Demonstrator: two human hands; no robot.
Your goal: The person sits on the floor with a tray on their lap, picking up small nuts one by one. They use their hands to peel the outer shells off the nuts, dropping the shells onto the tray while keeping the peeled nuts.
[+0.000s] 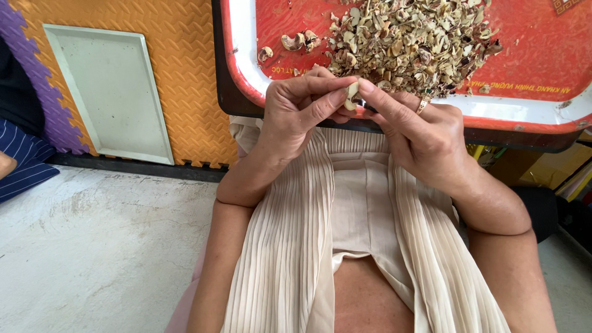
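My left hand (302, 108) and my right hand (416, 132) meet at the near rim of a red tray (542, 61) and pinch one small pale nut kernel (352, 95) between their fingertips. A ring sits on a finger of my right hand. Just beyond the hands, a heap of broken pale-brown shells and skins (410, 43) covers the middle of the tray. A few loose nuts (299, 41) lie to the left of the heap. My lap in pleated cream cloth (345, 234) lies below the hands.
The tray rests on a dark low table (231, 102). An orange foam mat (185, 74) with a purple edge carries a flat white tray (111, 92) at the left. Grey concrete floor (92, 246) lies at the lower left. Dark striped cloth (24, 160) shows at the far left.
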